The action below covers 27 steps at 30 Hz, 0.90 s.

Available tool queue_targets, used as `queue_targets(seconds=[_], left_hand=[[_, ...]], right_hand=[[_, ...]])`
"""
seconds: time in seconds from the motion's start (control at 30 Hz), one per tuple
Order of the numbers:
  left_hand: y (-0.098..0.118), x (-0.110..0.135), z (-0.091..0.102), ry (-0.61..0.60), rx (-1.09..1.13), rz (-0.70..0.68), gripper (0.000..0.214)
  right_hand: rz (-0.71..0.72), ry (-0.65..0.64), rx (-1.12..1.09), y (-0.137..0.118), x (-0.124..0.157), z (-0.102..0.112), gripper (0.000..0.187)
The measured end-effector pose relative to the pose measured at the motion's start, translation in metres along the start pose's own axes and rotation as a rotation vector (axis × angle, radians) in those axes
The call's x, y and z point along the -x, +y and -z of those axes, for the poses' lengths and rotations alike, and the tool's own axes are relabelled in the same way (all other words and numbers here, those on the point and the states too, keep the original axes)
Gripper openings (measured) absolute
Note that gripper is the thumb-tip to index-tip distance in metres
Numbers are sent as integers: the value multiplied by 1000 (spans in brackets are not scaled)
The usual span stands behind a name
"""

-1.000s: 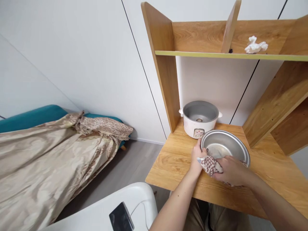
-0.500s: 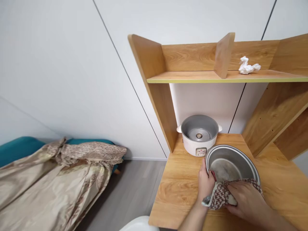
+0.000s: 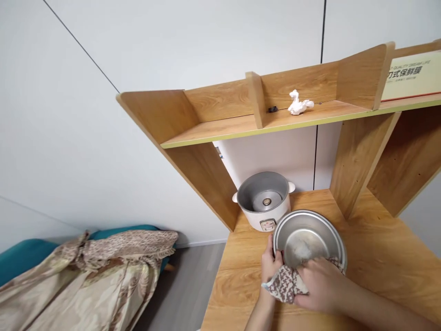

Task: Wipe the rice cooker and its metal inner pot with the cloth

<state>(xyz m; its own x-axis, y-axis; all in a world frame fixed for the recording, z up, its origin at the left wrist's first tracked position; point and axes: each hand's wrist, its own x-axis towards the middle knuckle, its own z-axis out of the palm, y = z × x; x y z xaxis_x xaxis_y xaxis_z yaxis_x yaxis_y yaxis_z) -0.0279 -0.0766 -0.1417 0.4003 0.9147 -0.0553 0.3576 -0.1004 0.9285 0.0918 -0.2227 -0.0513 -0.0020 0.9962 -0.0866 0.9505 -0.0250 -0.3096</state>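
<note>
The step in hand appears to be wiping the round, silver-grey metal pot [image 3: 306,224] with the brown-and-cream patterned fabric cloth [image 3: 285,281]. The pot is on, or just above, the light wood-grain worktop [image 3: 227,285], mouth upward, in front of and to the right of the white, round cooker body with a grey metal interior [image 3: 264,202]. The pot's rim overlaps the cooker's front in the view, so whether the two touch cannot be told.

The person's left hand [image 3: 271,264] is at the pot's left rim, its grip apparently pinching the edge, though part of the hold is hidden. The right hand [image 3: 322,281] is closed on the bunched cloth at the near rim; its fingertips are out of sight, and one cloth corner hangs out toward the left wrist. A pale, cloudy patch shows on the pot's floor; residue or reflection, it is hard to say.

As a judgement, the next move calls for a firm left grip so the pot does not turn, while the right hand keeps the cloth pressed flat to the metal and works along the wall and floor, gathering the loose corner so that it does not drag.
</note>
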Motion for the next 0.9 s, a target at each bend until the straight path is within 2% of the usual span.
queue_targets(seconds=[0.3, 0.6, 0.77, 0.9], left_hand=[[12, 3, 1, 64, 61, 44, 66], [31, 12, 0, 85, 70, 81, 66], [30, 9, -1, 76, -18, 70, 62], [23, 1, 2, 75, -176, 47, 59]], right_hand=[[111, -17, -13, 10, 0, 5, 36], [109, -21, -56, 9, 0, -11, 36], [96, -54, -78, 15, -2, 3, 37], [93, -87, -83, 22, -5, 17, 40]])
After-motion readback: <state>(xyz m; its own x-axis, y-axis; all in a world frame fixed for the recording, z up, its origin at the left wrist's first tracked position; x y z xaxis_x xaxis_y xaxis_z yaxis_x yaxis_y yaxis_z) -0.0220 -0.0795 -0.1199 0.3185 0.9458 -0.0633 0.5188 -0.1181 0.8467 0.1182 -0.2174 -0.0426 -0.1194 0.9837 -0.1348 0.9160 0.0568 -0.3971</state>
